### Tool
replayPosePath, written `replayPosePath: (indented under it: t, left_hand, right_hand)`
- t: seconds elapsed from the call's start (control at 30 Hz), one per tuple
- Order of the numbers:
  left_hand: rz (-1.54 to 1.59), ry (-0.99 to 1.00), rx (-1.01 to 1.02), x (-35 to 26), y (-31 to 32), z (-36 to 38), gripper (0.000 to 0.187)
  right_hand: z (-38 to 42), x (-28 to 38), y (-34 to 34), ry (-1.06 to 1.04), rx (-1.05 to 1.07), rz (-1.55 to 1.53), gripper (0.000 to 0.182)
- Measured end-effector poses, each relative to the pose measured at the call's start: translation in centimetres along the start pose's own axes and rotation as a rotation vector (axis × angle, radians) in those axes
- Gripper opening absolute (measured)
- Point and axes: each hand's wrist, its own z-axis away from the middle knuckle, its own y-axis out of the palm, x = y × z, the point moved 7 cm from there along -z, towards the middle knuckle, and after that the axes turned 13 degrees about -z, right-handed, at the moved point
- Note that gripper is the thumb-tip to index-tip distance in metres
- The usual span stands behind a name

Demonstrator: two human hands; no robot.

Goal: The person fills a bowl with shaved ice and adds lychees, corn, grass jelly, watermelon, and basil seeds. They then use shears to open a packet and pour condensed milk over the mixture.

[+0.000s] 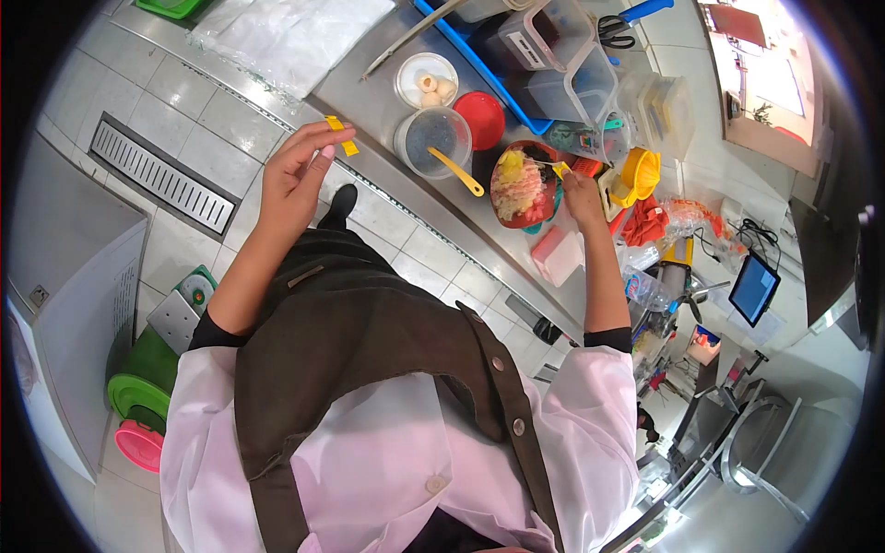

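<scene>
My left hand is raised at the counter's near edge, its fingers pinched on a small yellow strip. On the steel counter, a reddish bowl holds shredded pale and pink food with something yellow on top. At that bowl's right side is my right hand, closed on a thin utensil with a yellow end that reaches over the food. A round tub with a yellow-handled tool stands left of the bowl. Beside it are a red lid and a white container holding several pale round pieces.
Clear plastic bins and a blue tray stand behind the bowls. A yellow juicer, a red cloth and a plastic bottle lie to the right. Plastic sheeting covers the upper-left surface. A translucent pink box sits near the counter's edge.
</scene>
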Motion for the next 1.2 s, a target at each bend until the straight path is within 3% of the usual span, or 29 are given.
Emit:
replayPosePath:
  t: [0.07, 0.17, 0.27, 0.37, 0.47, 0.67, 0.77, 0.97, 1.2]
  left_hand:
    - [-0.008, -0.001, 0.001, 0.0, 0.0, 0.0, 0.023]
    - [0.000, 0.000, 0.006, -0.2, 0.0, -0.1, 0.023]
    - [0.002, 0.010, 0.014, -0.2, 0.3, -0.1, 0.023]
    - [0.000, 0.006, 0.021, -0.3, 0.5, -0.1, 0.023]
    - [0.006, 0.009, 0.030, -0.7, 0.9, -0.2, 0.023]
    - [-0.001, 0.011, 0.063, -1.2, 1.8, -0.3, 0.022]
    - [0.005, 0.004, 0.076, -1.3, 2.1, -0.3, 0.022]
    - [-0.001, 0.003, 0.058, -1.0, 1.8, 0.0, 0.023]
    - [0.000, -0.005, 0.049, -0.5, 1.5, 0.1, 0.023]
  right_hand:
    - [-0.2, -0.2, -0.5, -0.068, -0.012, 0.045, 0.034]
    - [1.2, -2.3, -0.8, 0.312, 0.124, -0.225, 0.031]
    - [2.6, -4.0, 0.6, 0.387, 0.348, -0.761, 0.026]
    - [3.3, -4.5, 0.9, 0.185, 0.295, -0.737, 0.018]
    - [4.6, -3.8, 0.9, 0.137, 0.331, -0.758, 0.014]
    - [4.5, -5.9, 0.4, 0.104, 0.271, -0.665, 0.016]
    - [5.4, -4.7, 0.4, 0.126, 0.177, -0.599, 0.007]
    - [5.2, -3.9, -0.6, 0.078, -0.008, -0.445, 0.011]
    - [3.6, -4.0, -1.3, -0.220, -0.060, -0.216, 0.015]
